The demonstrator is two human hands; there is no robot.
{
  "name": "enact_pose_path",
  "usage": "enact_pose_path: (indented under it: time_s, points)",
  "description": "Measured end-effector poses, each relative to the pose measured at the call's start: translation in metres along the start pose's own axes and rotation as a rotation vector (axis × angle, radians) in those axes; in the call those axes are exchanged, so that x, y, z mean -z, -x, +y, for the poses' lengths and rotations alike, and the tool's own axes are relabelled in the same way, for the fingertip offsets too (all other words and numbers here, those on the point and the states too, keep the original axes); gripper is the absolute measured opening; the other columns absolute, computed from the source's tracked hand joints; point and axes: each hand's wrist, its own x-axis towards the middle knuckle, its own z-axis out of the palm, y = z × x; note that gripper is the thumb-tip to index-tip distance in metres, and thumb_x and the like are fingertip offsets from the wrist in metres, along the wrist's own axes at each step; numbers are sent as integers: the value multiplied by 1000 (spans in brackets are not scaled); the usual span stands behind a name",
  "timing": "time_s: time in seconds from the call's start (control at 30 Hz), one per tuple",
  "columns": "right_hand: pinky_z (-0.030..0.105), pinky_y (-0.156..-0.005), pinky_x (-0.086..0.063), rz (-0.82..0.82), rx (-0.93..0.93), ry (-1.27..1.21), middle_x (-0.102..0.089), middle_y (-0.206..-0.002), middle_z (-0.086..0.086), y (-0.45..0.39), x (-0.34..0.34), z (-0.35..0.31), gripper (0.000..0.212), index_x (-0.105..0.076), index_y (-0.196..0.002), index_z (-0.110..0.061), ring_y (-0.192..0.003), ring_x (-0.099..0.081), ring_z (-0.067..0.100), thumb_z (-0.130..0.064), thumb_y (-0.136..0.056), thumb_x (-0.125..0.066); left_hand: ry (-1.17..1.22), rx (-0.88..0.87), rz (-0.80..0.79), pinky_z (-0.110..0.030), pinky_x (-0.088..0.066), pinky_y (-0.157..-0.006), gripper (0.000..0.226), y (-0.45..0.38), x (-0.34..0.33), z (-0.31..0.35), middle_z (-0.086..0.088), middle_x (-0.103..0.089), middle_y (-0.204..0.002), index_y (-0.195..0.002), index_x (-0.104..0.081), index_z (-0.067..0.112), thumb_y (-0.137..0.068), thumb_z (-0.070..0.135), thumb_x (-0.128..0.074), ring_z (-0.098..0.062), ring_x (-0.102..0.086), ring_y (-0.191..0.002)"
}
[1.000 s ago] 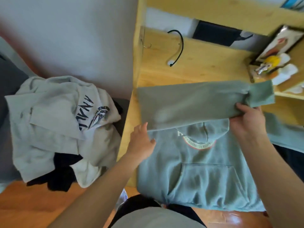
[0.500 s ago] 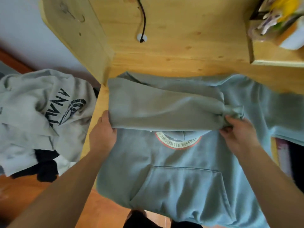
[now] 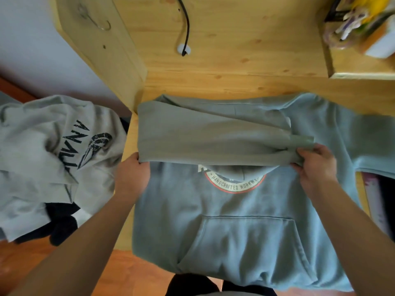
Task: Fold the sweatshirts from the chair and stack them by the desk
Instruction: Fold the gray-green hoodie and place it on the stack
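Grey-green hooded sweatshirt (image 3: 245, 231) lay front-up on the desk (image 3: 235, 71), its hem overhanging the near edge toward me, kangaroo pocket and round "HANDCRAFTED WORKW…" chest print visible. One sleeve (image 3: 213, 142) was folded straight across the chest from the desk's left edge, its cuff ending right of centre and covering the top of the print. The other sleeve (image 3: 367, 142) extended flat toward the desk's right edge. Pale grey sweatshirt (image 3: 53, 150) with dark lettering lay crumpled beyond the left edge, over a black garment (image 3: 62, 223).
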Motion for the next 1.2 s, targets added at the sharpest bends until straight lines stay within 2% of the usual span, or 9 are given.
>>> enact_pose_path:
  time_s: [0.1, 0.23, 0.37, 0.47, 0.63, 0.83, 0.97, 1.07, 1.2]
  points:
    - [29, -61, -58, -3, 80, -76, -63, -91, -1, 19, -8, -18, 26, -56, -88, -24, -87, -65, 17, 1, -95, -57, 246, 115, -188, -37, -27, -62, 34, -4, 12, -1, -9, -42, -66, -76, -49, 10, -98, 35, -50, -26, -36, -69]
    - [39, -76, -57, -100, 134, -165, -63, -105, 5, 43, -23, -47, 23, -58, -91, -24, -99, -65, 21, -2, -94, -57, 411, 133, -258, -40, -46, -69, 52, -23, 33, -10, -20, -57, -76, -88, -63, 5, -80, 57, -57, -26, -55, -72]
    - [34, -71, -60, -176, 151, -115, -65, -96, 2, 56, -43, -53, 24, -58, -89, -22, -88, -67, 15, 1, -95, -56, 609, 230, -381, -41, -57, -75, 31, -31, 41, -20, -5, -76, -96, -105, -71, 18, -101, 46, -57, -26, -71, -87]
    - [27, -61, -59, -106, 48, -31, -66, -91, 2, 42, -51, -26, 25, -56, -89, -20, -85, -66, 15, 4, -96, -54, 680, 307, -508, -37, -54, -67, 27, -29, 36, -33, -5, -75, -89, -104, -68, 19, -105, 41, -52, -21, -71, -74]
    - [35, -61, -58, 93, -110, 261, -65, -120, 14, 8, -38, 12, 38, -64, -115, -17, -102, -67, 30, 4, -84, -59, 684, 271, -581, -43, -57, -77, 22, -29, 35, -45, -6, -78, -108, -118, -67, 17, -101, 30, -62, -25, -75, -96]
    - [28, -70, -58, 227, 207, 278, -68, -93, -2, 13, -48, -12, 22, -61, -104, -21, -83, -64, 14, -5, -89, -60, 681, 217, -502, -50, -57, -93, 23, -30, 29, -44, -4, -78, -108, -113, -73, 19, -101, 35, -61, -29, -73, -104]
    - [41, -93, -48, 307, 146, 745, -62, -123, 15, 21, -35, 8, 37, -62, -120, -12, -110, -60, 34, -34, -92, -54, 702, 216, -493, -42, -56, -92, 16, -24, 26, -39, -4, -78, -107, -106, -73, 18, -103, 28, -59, -25, -73, -102]
    - [47, -101, -36, 344, 350, 992, -49, -130, 25, 47, -11, 27, 28, -58, -120, -4, -120, -46, 44, -19, -99, -47, 722, 236, -530, -38, -56, -83, 21, -25, 27, -44, -6, -77, -111, -116, -70, 13, -104, 25, -57, -24, -73, -103]
    - [53, -103, -35, 338, 252, 1401, -42, -135, 29, 60, 39, 60, 40, -52, -130, 1, -125, -38, 46, -18, -96, -55, 708, 236, -542, -41, -57, -89, 24, -30, 28, -49, -6, -77, -111, -120, -68, 13, -106, 27, -55, -24, -73, -104]
